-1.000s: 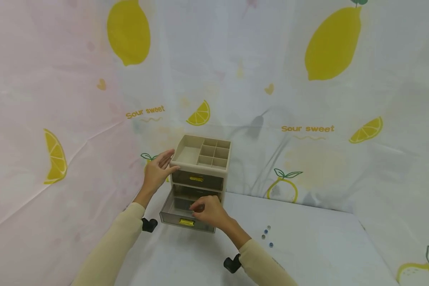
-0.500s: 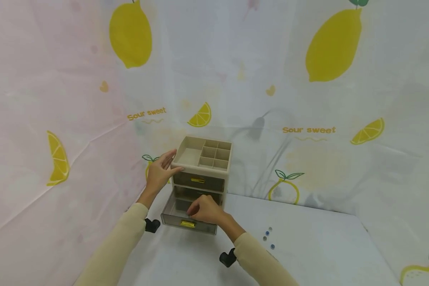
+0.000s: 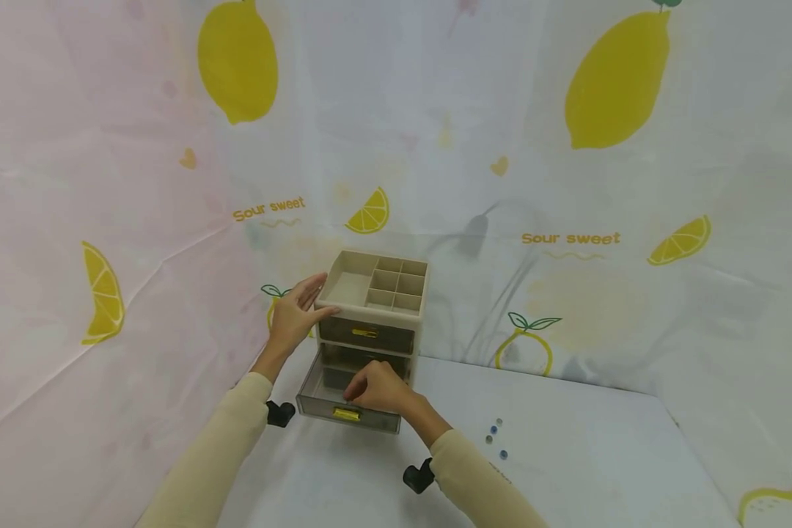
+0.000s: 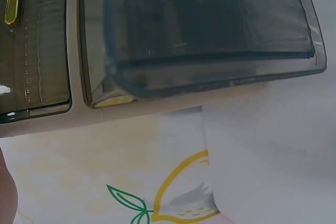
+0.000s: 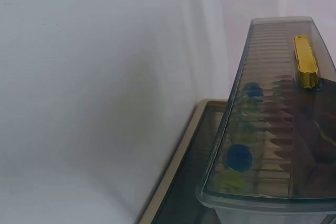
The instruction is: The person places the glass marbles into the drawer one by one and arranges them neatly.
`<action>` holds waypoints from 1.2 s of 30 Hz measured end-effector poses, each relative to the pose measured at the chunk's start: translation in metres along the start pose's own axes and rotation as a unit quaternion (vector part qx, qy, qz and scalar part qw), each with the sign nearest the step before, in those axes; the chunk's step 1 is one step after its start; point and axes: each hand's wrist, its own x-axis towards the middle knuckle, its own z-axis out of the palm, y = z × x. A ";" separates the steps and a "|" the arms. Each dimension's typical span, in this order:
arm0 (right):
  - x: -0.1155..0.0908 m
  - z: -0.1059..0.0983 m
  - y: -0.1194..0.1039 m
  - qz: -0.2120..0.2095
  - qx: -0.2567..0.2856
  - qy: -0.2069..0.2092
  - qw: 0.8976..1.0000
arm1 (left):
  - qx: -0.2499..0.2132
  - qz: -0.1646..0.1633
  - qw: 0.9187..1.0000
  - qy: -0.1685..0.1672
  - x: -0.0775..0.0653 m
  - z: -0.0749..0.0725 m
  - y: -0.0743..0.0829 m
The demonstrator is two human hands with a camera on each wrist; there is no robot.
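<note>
A beige desktop drawer organizer [image 3: 372,312] has a sectioned open top and smoky see-through drawers. My left hand [image 3: 295,314] holds its upper left corner, thumb on the front edge and fingers along the side. Below the top drawer [image 3: 389,336], another drawer [image 3: 376,421] with a gold handle is pulled out. Over it is my right hand [image 3: 379,389], thumb and fingers bent together, fingertips just behind the drawer's front. I cannot tell if they pinch something. In the right wrist view, blue [image 5: 239,157] and yellow-green [image 5: 231,182] round pieces show through the drawer front.
Several small blue and clear glass beads [image 3: 493,430] lie on the white table [image 3: 581,455], right of the organizer. Behind stands a lemon-printed cloth wall [image 3: 475,191], with another cloth side [image 3: 138,220] on the left. Black wrist mounts [image 3: 419,477] stick out near the sleeves.
My right hand has moved slightly left and its fingertips have dipped lower, behind the drawer's front, then stayed there. My left hand keeps its place on the organizer.
</note>
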 end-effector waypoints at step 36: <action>0.008 -0.004 0.000 0.086 0.015 -0.079 0.993 | 0.000 -0.001 1.000 -0.005 -0.005 0.001 0.016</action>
